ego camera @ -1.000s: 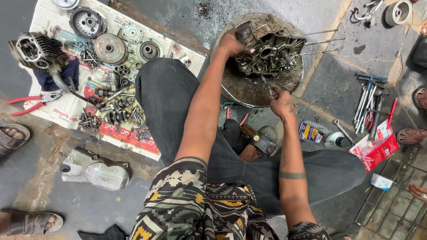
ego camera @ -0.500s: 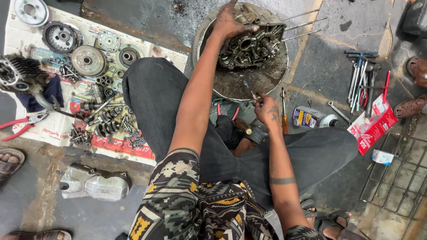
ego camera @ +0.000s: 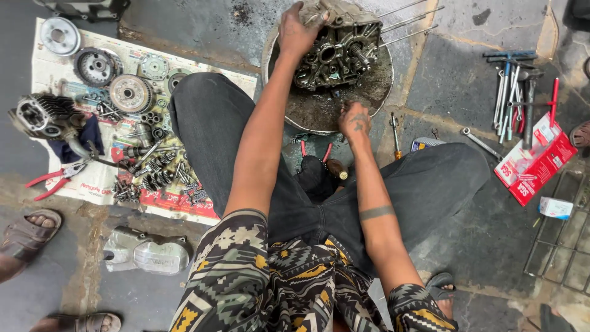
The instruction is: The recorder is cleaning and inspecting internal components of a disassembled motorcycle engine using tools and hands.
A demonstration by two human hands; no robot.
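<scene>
Sitting on the floor, the person works over a round pan at far centre, which holds a greasy engine case. Left of it, a paper sheet carries gears. The left hand clasps the case's far left edge; the right hand rests on the pan's near rim, grip unclear.

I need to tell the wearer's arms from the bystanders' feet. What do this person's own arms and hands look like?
Both arms are bare below short sleeves in a black, cream and yellow geometric print. The right forearm carries a dark band tattoo, and the right hand has a dark tattoo on its back. The left hand has no glove; no watch shows.
</scene>
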